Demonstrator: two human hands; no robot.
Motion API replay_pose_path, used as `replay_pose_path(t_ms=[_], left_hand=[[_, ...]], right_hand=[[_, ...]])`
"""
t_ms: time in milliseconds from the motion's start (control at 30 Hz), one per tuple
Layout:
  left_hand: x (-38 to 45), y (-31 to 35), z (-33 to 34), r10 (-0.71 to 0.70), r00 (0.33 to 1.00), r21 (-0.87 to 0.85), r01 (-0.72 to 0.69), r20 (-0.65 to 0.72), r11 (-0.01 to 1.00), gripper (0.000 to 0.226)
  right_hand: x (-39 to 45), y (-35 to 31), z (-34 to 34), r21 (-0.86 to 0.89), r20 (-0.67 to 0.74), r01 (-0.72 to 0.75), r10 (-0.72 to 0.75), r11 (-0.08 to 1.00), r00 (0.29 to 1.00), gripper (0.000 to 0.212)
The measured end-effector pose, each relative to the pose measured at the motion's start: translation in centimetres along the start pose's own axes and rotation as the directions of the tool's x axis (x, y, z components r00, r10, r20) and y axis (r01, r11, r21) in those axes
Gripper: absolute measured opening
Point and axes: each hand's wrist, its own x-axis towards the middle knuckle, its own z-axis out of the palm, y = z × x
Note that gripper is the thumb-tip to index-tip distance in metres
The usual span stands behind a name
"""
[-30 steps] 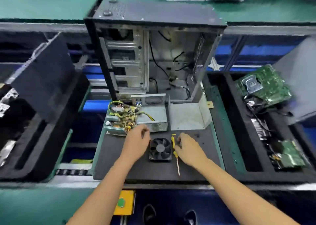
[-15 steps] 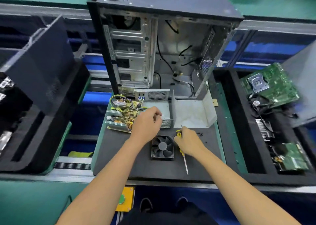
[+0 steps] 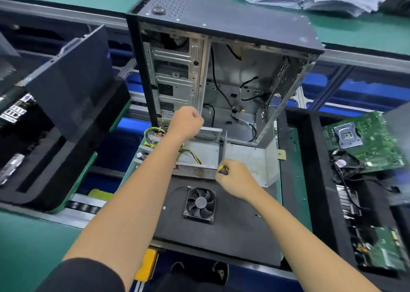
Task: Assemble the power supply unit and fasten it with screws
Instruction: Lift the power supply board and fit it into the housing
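Power supply housing (image 3: 200, 153), one open grey metal box with mesh walls, is seen on the dark mat (image 3: 221, 236) before one case (image 3: 221, 70). One fan (image 3: 200, 204) lies nearer. One yellow-handled screwdriver (image 3: 222, 170) is gripped by the right hand (image 3: 237, 179); the left hand (image 3: 185, 123) is fisted, contents indiscernible.

Bare forearms; a short dark, perhaps black, sleeve (image 3: 88, 274) on the left
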Motion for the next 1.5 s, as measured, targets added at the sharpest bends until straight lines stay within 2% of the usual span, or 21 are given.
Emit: replay_pose_path(t_ms=[67,133,233,267,300,333,433,533,733,1000,1100,1300,1433,1500], left_hand=[[1.3,1.1,-0.9,-0.049,0.960,0.119,0.017,0.276,0.993,0.020],[2.2,2.2,-1.2,-0.096,0.861,0.282,-0.057,0.500,0.958,0.021],[2.8,3.2,-1.5,-0.237,0.689,0.509,-0.220,0.685,0.833,0.024],[2.8,3.2,-1.6,-0.267,0.667,0.559,-0.270,0.696,0.784,0.024],[2.6,3.0,-1.7,-0.248,0.673,0.583,-0.330,0.697,0.742,0.025],[2.2,2.5,-1.8,-0.172,0.694,0.576,-0.405,0.700,0.710,0.027],[0.9,0.0,-2.0,0.147,0.745,0.518,-0.577,0.650,0.632,0.026],[0.0,-3.4,-3.3,0.263,0.797,0.459,-0.545,0.544,0.701,0.020],[-1.6,-9.3,-5.5,0.318,0.908,0.324,-0.398,0.273,0.858,0.015],[-2.0,-15.8,-7.8,0.237,0.962,0.202,-0.262,0.137,0.944,0.009],[-2.4,-17.5,-8.0,0.194,0.971,0.137,-0.213,0.136,0.967,0.014],[-2.4,-18.4,-8.2,0.214,0.958,0.122,-0.240,0.194,0.963,0.020],[-1.9,-18.1,-7.8,0.272,0.941,0.148,-0.303,0.199,0.941,0.019],[-1.5,-17.7,-7.4,0.330,0.917,0.202,-0.374,0.223,0.905,0.031]], right_hand=[[0.1,-0.4,0.3,-0.004,0.017,0.024,-0.024,1.000,1.000,0.011],[0.2,-0.9,0.4,-0.008,0.007,0.040,-0.040,0.999,0.999,0.009],[0.3,-1.6,0.5,0.004,-0.029,0.046,-0.046,0.999,0.999,0.010],[0.3,-1.8,0.5,0.001,-0.035,0.050,-0.050,0.999,0.998,0.010],[0.4,-2.0,0.5,-0.005,-0.042,0.055,-0.055,0.998,0.998,0.010],[0.4,-2.1,0.4,-0.012,-0.051,0.059,-0.060,0.998,0.997,0.010],[0.5,-2.2,0.3,-0.016,-0.093,0.072,-0.073,0.997,0.993,0.006],[0.7,-2.2,0.5,-0.033,-0.115,0.066,-0.070,0.997,0.991,0.005],[1.8,-3.7,1.9,-0.121,-0.105,0.081,-0.094,0.989,0.990,0.005],[4.3,-8.2,5.5,-0.254,-0.005,0.178,-0.186,0.951,0.983,0.010],[5.5,-9.7,6.7,-0.295,0.007,0.215,-0.223,0.931,0.975,0.007],[7.5,-10.8,7.8,-0.376,-0.029,0.213,-0.242,0.902,0.970,0.013],[7.9,-10.5,7.9,-0.411,-0.036,0.175,-0.207,0.895,0.978,0.018],[7.9,-10.1,7.7,-0.411,-0.023,0.166,-0.192,0.896,0.981,0.021]])
